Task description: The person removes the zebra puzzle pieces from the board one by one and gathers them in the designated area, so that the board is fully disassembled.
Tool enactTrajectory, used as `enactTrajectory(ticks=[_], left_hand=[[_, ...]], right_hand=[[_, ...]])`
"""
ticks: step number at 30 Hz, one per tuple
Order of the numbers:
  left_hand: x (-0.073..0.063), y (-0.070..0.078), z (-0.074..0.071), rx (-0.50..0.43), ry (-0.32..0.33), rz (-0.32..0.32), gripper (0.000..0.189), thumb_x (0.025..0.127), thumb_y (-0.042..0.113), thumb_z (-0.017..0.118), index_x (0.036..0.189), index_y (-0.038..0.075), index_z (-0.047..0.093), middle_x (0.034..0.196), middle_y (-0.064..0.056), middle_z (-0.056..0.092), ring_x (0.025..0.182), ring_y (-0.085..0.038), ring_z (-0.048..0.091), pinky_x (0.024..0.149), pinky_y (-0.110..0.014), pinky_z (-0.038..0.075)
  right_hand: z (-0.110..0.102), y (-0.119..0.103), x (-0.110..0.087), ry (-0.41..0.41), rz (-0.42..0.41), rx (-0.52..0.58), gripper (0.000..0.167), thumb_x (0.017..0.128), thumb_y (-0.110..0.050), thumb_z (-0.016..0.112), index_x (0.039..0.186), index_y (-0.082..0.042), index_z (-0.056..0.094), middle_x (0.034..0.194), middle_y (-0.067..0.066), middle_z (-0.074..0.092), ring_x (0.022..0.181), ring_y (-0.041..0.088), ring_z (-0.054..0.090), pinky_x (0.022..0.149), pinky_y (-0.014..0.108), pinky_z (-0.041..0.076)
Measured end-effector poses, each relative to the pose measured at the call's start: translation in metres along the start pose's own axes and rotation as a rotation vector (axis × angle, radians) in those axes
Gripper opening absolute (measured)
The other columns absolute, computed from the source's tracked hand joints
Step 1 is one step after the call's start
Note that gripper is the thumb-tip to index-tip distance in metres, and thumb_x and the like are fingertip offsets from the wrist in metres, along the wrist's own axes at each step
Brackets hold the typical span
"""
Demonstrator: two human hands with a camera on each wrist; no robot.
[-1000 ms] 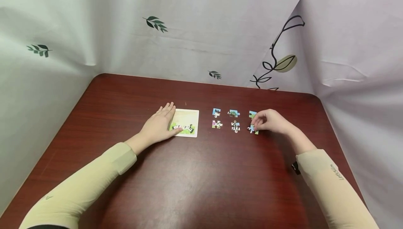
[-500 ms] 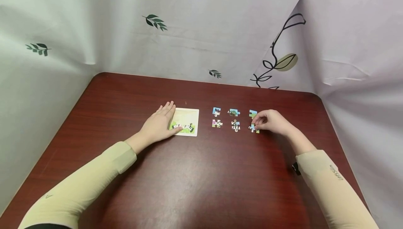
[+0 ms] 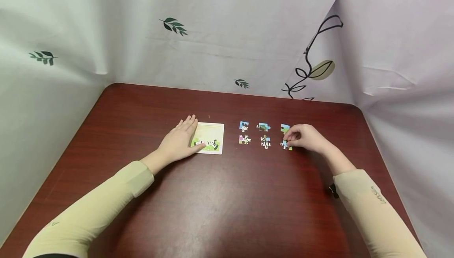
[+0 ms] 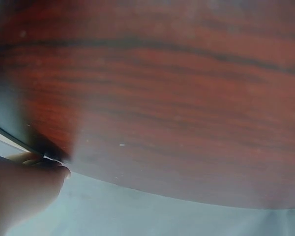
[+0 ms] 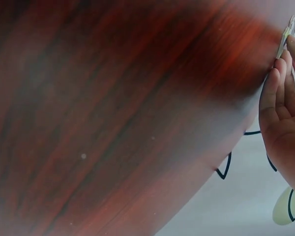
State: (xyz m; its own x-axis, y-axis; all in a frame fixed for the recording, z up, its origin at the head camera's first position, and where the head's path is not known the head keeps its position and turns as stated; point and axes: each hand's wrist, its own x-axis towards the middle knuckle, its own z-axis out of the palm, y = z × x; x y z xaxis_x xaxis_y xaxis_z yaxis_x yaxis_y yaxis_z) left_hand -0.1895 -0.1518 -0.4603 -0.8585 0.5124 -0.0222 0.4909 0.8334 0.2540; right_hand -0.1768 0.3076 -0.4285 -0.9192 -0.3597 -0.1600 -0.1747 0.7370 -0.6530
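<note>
My left hand [image 3: 179,140] lies with straight, spread fingers along the left side of a square puzzle tray [image 3: 220,132]. Its thumb reaches over the tray's near part, where a strip of zebra and green grass picture shows. My right hand [image 3: 306,136] pinches a blue and green puzzle piece [image 3: 285,144] at the near right of the loose pieces, thumb and fingertips partly covering it. Just behind it, another puzzle piece [image 3: 285,127] is partly hidden by the fingers. In the right wrist view, the right hand's fingers [image 5: 280,88] reach down to the piece's edge at the tabletop.
Between the hands, two rows of puzzle pieces continue: a zebra-head piece [image 3: 244,126], a green bush piece [image 3: 263,127], a pink-flower piece [image 3: 244,139] and a striped piece [image 3: 265,142]. Patterned white cloth [image 3: 213,45] hangs behind the dark red table [image 3: 227,195].
The puzzle piece under my right fingertips has shifted slightly to the right since a second ago, with little change in the last half second. My left hand and the tray stay put.
</note>
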Motion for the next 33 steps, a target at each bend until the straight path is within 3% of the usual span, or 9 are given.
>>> enactTrajectory(ticks=[10, 15, 23, 33], left_hand=[[-0.001, -0.001, 0.0, 0.003, 0.003, 0.003, 0.099, 0.098, 0.057, 0.066, 0.162, -0.01, 0.032, 0.172, -0.027, 0.027, 0.163, -0.039, 0.026, 0.135, -0.052, 0.024], [-0.001, 0.0, -0.001, 0.005, 0.007, 0.011, 0.099, 0.098, 0.057, 0.066, 0.162, -0.01, 0.032, 0.172, -0.027, 0.027, 0.163, -0.039, 0.026, 0.135, -0.053, 0.024], [0.0, -0.001, -0.001, 0.017, 0.021, 0.021, 0.098, 0.098, 0.057, 0.065, 0.161, -0.011, 0.032, 0.172, -0.028, 0.028, 0.163, -0.04, 0.027, 0.135, -0.053, 0.024], [0.0, -0.003, 0.001, -0.011, 0.004, 0.014, 0.098, 0.099, 0.057, 0.062, 0.163, -0.01, 0.03, 0.173, -0.027, 0.025, 0.164, -0.04, 0.023, 0.136, -0.054, 0.021]], right_hand=[[-0.002, -0.002, 0.001, 0.012, -0.004, -0.015, 0.012, 0.088, 0.002, 0.083, 0.099, -0.002, 0.081, 0.09, 0.009, 0.078, 0.078, 0.005, 0.066, 0.071, 0.016, 0.057], [-0.006, -0.014, 0.004, 0.033, -0.041, -0.022, 0.013, 0.089, 0.0, 0.083, 0.101, -0.003, 0.082, 0.094, 0.009, 0.079, 0.08, 0.006, 0.067, 0.073, 0.017, 0.056], [0.006, -0.057, 0.028, 0.014, -0.135, -0.028, 0.012, 0.092, -0.003, 0.081, 0.103, -0.005, 0.081, 0.096, 0.007, 0.079, 0.087, 0.015, 0.07, 0.079, 0.02, 0.06], [0.05, -0.127, 0.073, -0.089, -0.286, -0.004, 0.01, 0.092, -0.005, 0.08, 0.102, -0.003, 0.08, 0.096, 0.007, 0.077, 0.085, 0.016, 0.071, 0.081, 0.027, 0.062]])
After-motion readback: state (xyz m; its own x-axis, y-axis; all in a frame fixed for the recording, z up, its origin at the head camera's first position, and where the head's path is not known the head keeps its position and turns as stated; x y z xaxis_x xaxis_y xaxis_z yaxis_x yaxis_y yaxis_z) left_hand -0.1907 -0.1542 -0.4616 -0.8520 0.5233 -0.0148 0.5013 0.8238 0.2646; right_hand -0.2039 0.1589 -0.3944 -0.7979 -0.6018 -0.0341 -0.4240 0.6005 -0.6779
